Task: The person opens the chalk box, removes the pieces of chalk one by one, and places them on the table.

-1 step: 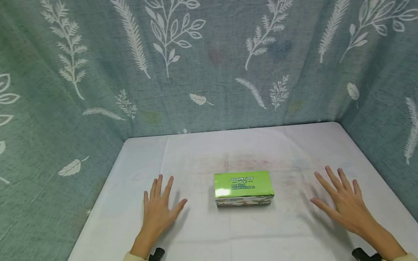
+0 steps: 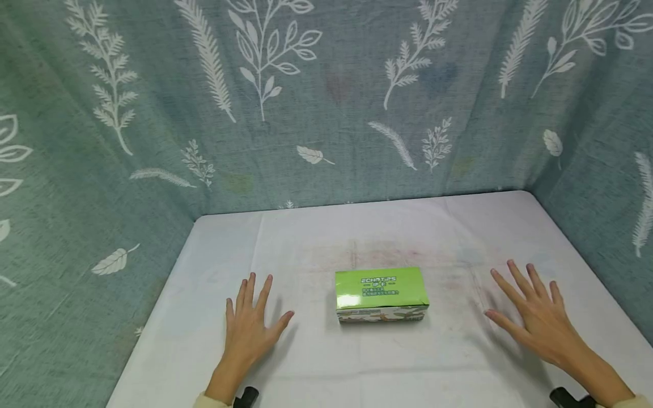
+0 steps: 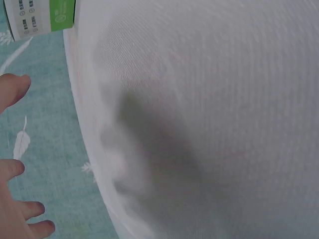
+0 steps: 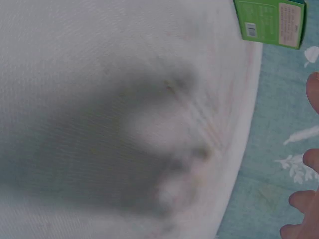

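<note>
In the head view a green cardboard box (image 2: 382, 289) with printed lettering on its lid lies between the two hands. Its front side carries a picture print. To its left, the left hand (image 2: 249, 328) hovers over the white cloth with fingers spread, apart from the box. The right hand (image 2: 545, 323) is held likewise on the other side, fingers spread and casting a shadow. Neither hand holds anything. An end of the box (image 3: 42, 17) shows at the top left of the left wrist view, and its other end (image 4: 269, 22) at the top right of the right wrist view.
A white cloth (image 2: 306, 351) with faint reddish stains covers the table. Grey-green curtains (image 2: 336, 130) with white leaf prints hang close behind it and along both sides. Black wrist mounts (image 2: 247, 396) show at the bottom edge.
</note>
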{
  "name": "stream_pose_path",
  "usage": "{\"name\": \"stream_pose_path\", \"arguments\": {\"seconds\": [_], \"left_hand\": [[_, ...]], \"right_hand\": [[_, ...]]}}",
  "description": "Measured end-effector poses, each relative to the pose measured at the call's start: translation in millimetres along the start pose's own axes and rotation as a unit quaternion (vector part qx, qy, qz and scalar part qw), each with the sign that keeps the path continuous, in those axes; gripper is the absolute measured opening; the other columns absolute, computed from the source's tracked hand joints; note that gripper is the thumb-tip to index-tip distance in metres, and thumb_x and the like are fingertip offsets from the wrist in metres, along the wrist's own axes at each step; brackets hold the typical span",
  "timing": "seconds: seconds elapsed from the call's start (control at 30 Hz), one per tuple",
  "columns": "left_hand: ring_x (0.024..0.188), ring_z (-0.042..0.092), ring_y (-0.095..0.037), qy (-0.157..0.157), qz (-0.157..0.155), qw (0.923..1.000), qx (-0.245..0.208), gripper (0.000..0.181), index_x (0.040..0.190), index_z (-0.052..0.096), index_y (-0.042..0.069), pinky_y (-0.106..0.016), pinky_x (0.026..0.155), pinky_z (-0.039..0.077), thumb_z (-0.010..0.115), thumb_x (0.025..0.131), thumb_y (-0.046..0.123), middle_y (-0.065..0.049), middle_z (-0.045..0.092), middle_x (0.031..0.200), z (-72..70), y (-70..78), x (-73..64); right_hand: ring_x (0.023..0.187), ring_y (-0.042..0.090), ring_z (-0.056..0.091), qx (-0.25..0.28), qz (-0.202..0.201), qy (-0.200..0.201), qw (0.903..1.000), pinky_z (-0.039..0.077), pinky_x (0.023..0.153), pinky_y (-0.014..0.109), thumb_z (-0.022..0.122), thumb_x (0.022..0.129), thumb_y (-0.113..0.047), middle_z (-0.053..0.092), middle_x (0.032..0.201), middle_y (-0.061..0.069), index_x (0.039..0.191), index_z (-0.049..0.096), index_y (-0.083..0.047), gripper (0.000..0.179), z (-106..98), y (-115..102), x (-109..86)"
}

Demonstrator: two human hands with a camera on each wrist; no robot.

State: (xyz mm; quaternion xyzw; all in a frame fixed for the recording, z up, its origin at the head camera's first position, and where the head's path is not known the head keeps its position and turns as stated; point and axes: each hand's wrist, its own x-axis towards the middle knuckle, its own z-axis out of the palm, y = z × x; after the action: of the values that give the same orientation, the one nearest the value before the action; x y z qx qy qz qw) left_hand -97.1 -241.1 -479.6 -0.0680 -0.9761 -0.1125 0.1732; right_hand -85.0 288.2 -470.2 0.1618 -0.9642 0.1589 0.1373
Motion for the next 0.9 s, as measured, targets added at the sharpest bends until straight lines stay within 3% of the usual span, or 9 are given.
{"name": "stream_pose_path", "arguments": {"seconds": [0.13,0.4,0.9], "left_hand": [[0.138,0.021,-0.039,0.004,0.001,1.0,-0.002,0.088,0.149,0.033,0.02,-0.074,0.1,0.019,0.064,0.077,0.061,-0.019,0.023,0.152,1.0,0.9,0.8],[0.138,0.02,-0.039,0.007,0.001,1.0,-0.003,0.091,0.15,0.03,0.023,-0.074,0.101,0.018,0.063,0.077,0.064,-0.018,0.024,0.152,-3.2,4.1,2.7],[0.14,0.018,-0.036,-0.01,0.006,0.9987,-0.051,0.09,0.151,0.029,0.024,-0.072,0.104,0.014,0.063,0.078,0.065,-0.012,0.018,0.156,-13.2,15.6,10.3]], "right_hand": [[0.143,0.036,-0.002,0.0,-0.001,-0.004,1.0,0.002,0.1,0.078,0.065,0.084,-0.046,0.005,0.158,0.007,0.153,0.021,-0.024,0.084,1,1,0.0],[0.143,0.033,-0.004,0.001,0.007,0.001,1.0,-0.006,0.103,0.073,0.066,0.084,-0.046,0.004,0.158,0.005,0.153,0.021,-0.024,0.085,-5,0,1.8],[0.143,0.033,0.002,0.023,-0.009,0.024,0.9994,-0.004,0.106,0.07,0.068,0.084,-0.042,0.01,0.158,0.008,0.152,0.024,-0.023,0.083,-10,-16,9.8]]}}
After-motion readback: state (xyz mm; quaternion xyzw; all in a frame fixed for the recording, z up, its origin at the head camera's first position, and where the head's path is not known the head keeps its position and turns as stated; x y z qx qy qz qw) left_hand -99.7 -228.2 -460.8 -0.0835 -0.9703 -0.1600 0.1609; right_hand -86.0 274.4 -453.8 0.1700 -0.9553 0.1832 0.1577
